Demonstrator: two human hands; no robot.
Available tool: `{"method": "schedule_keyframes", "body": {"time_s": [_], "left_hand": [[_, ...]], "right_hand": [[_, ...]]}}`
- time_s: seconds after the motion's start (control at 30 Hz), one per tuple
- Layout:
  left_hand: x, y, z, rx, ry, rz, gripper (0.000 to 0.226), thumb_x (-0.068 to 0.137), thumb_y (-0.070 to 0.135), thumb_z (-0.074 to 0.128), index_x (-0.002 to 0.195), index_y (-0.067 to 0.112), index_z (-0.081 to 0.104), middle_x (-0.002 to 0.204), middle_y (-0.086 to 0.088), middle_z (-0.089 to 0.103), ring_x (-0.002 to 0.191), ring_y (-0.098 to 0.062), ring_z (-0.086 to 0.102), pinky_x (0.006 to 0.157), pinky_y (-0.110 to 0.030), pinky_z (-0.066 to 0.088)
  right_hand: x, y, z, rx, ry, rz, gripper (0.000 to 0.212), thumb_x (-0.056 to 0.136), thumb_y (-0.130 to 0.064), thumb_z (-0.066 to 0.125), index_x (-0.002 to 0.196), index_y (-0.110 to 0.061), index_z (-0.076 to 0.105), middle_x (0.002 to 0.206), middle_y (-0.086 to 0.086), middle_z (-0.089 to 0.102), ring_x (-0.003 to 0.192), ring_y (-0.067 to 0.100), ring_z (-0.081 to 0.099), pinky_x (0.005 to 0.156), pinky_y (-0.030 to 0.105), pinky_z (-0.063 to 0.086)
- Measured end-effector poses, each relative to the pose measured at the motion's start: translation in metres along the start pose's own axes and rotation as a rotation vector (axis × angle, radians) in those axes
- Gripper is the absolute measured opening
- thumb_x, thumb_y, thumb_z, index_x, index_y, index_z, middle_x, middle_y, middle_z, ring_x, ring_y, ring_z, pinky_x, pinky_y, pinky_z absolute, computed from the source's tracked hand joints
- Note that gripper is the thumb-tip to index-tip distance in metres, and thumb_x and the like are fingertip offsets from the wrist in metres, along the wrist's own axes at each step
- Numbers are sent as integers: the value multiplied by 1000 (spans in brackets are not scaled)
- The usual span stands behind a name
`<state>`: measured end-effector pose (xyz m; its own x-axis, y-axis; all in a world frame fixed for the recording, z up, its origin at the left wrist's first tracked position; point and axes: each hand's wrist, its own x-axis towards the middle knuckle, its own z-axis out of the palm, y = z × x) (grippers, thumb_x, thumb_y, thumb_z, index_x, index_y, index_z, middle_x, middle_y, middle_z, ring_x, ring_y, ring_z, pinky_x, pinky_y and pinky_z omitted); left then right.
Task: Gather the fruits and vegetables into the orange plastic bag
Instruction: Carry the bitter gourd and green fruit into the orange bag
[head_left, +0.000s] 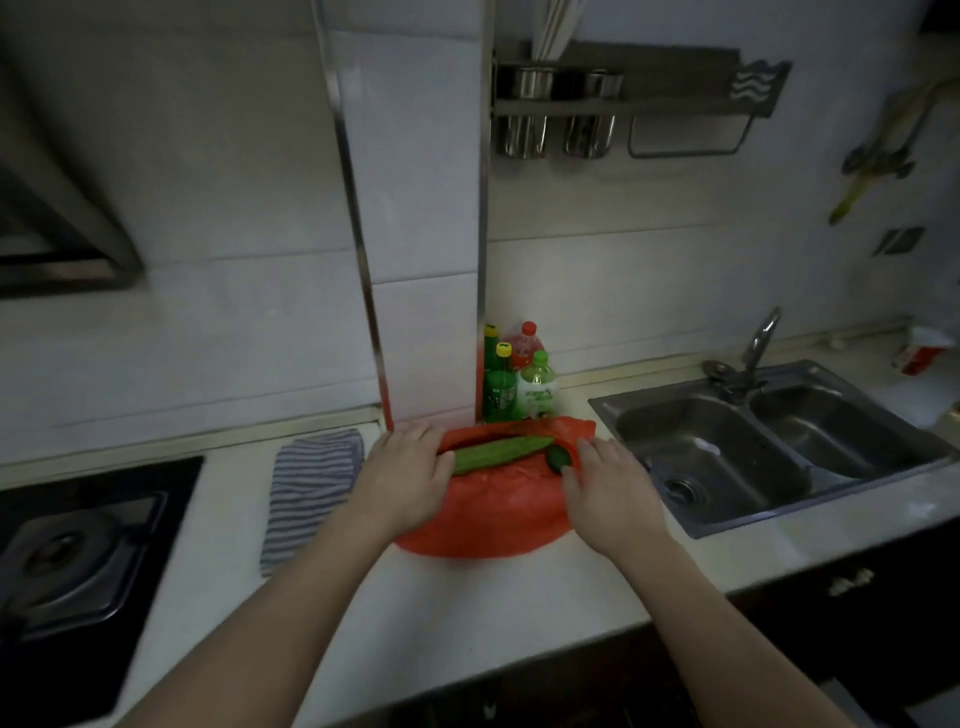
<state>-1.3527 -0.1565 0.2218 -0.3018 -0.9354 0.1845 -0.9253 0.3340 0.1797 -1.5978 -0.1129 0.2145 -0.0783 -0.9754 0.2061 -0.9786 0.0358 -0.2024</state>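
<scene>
The orange plastic bag (493, 506) lies on the white counter between the cloth and the sink. A long green bitter gourd (501, 453) lies across its upper part, pointing right. A small dark green cucumber (558, 459) sits just right of the gourd's tip. My left hand (402, 475) rests on the bag's left edge and touches the thick end of the gourd. My right hand (608, 491) lies on the bag's right edge with its fingers beside the cucumber. How either hand's fingers close on the bag or vegetables is not visible.
Several bottles (514, 379) stand against the wall behind the bag. A striped cloth (311, 483) lies to the left, a gas stove (67, 551) beyond it. A steel double sink (769, 447) with a tap is to the right. A utensil rack (623, 98) hangs above.
</scene>
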Motion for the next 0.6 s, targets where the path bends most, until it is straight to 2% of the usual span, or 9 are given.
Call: {"method": "schedule_keyframes", "body": {"time_s": [0.2,0.37,0.47,0.6], "left_hand": [[-50,8,-21,0,17,-105,62,91,46,23,142,16,44,146,-6,45,135,-24,39,114,-41,27],[-85,1,-39,-32,39,-151,57,92,45,28,138,16,46,141,-6,49,132,-25,42,112,-39,31],[-105,-11,-51,-59,63,-181,49,97,38,37,140,15,44,144,-7,47,134,-23,40,112,-37,29],[-138,-33,-76,-74,108,-223,50,95,40,34,135,14,48,138,-5,52,126,-23,46,108,-33,33]], "right_hand": [[-35,-9,-11,93,-17,-45,59,92,-47,21,133,-14,48,137,4,49,129,23,40,108,43,35],[-57,-30,-35,125,-19,-128,56,97,-43,28,145,-14,36,150,4,36,140,20,27,117,37,22],[-67,-50,-50,129,-11,-169,54,99,-40,30,146,-14,34,152,3,34,141,18,25,116,33,18],[-78,-89,-62,114,3,-206,54,98,-38,31,145,-12,36,150,5,37,140,20,28,116,34,19]]}}
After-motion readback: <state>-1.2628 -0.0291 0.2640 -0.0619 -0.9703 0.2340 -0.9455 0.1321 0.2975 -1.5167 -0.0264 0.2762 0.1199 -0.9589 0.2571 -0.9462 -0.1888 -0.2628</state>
